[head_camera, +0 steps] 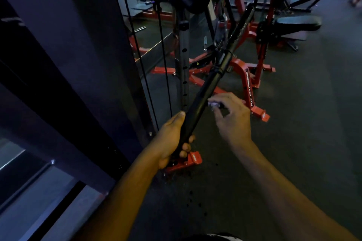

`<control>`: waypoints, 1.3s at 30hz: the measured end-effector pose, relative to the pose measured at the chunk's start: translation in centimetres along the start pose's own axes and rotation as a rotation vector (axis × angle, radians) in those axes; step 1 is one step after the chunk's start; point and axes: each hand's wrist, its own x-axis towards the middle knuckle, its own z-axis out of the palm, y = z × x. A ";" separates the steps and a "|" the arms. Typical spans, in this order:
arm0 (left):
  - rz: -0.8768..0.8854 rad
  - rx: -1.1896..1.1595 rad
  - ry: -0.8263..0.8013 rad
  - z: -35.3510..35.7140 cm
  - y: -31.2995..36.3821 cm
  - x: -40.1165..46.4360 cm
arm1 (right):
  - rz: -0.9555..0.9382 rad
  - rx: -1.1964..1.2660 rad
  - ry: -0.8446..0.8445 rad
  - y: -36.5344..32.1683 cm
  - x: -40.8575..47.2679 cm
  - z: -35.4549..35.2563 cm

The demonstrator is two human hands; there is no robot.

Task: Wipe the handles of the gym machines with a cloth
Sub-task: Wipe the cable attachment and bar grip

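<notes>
A left hand (172,139) grips the near end of a black cable-machine bar (203,96) while the right hand (231,115) pinches a small cloth (213,103) beside it; steadying the bar should allow full-length strokes.

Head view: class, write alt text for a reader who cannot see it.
A person's left hand grips the near end of a long black bar handle, while the right hand pinches a small pale cloth beside it. Red gym machine frames stand on the dark floor behind.

Cloth (214,104) mostly hidden under right hand (232,118); bar's (210,84) near end inside left grip (173,139).
</notes>
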 end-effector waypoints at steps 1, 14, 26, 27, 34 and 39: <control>0.000 0.004 -0.004 -0.3 0.1 0.0 | 0.000 0.005 -0.011 -0.8 -0.5 0.3; -0.061 -0.082 -0.098 -2.4 -0.8 0.3 | -0.320 -0.037 -0.169 -4.3 -1.9 0.9; -0.136 -0.165 -0.201 -3.7 -1.3 1.5 | -0.161 -0.026 -0.101 -2.2 0.7 0.2; -0.144 -0.176 -0.204 -3.7 -1.3 1.5 | -0.101 -0.019 -0.039 -1.9 1.5 0.3; -0.162 -0.176 -0.222 -4.3 -1.7 1.5 | -0.197 0.078 -0.155 -4.8 -1.4 1.6; -0.165 -0.222 -0.249 -3.9 -1.6 1.3 | 0.014 0.067 0.016 -3.5 2.0 1.0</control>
